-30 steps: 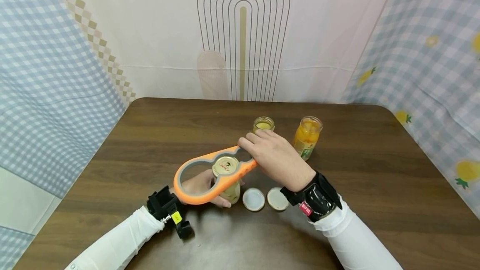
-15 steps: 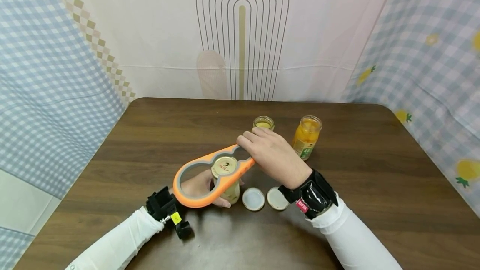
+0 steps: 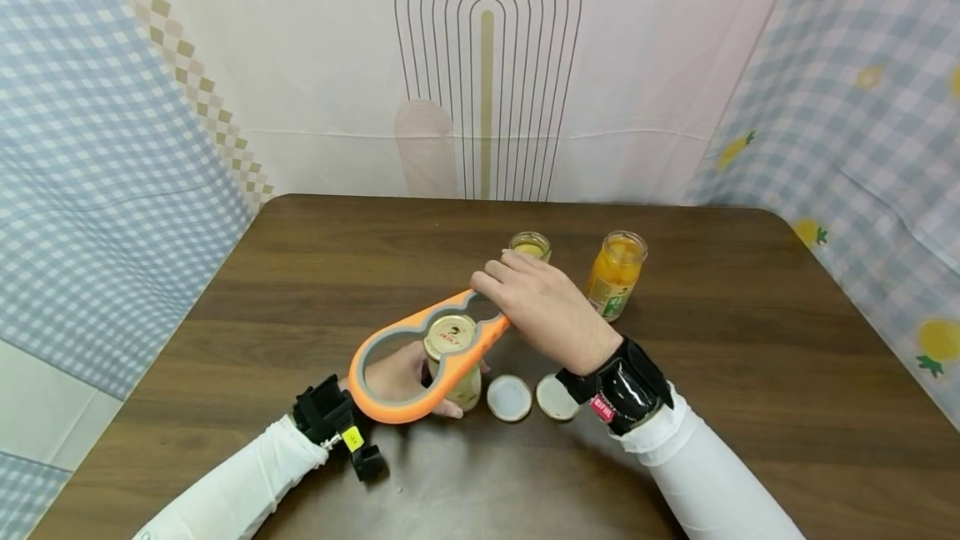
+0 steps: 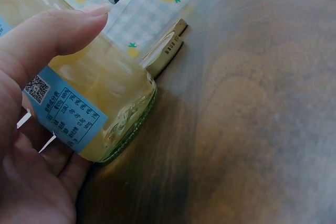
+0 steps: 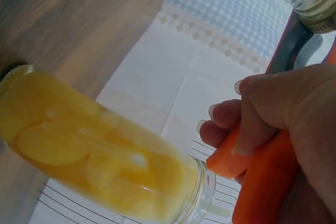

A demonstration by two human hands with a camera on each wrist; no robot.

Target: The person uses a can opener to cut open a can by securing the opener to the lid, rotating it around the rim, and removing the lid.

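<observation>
In the head view an orange jar opener (image 3: 399,412) with a grey inner lining lies around the gold lid (image 3: 450,333) of a glass jar (image 3: 468,388). My left hand (image 3: 396,372) grips this jar, which stands on the table; the opener's large loop partly overlaps that hand. The left wrist view shows the thumb curled round the jar's pale contents and blue label (image 4: 73,114). My right hand (image 3: 546,303) holds the opener's narrow end, fingers curled over it. From the right wrist, the orange handles (image 5: 270,179) show in the palm.
Two loose lids (image 3: 508,398) lie right of the held jar, one partly under my right wrist. A lidless jar of yellow fruit (image 3: 617,275) stands beyond my right hand. Another lidless jar (image 3: 529,245) stands behind that hand, partly hidden. Fabric hangs behind the table (image 3: 352,248).
The opener has turned slightly about the lid: its large loop has come nearer the person, while my right hand shifted a little away and left. My left hand and the jar stay put.
</observation>
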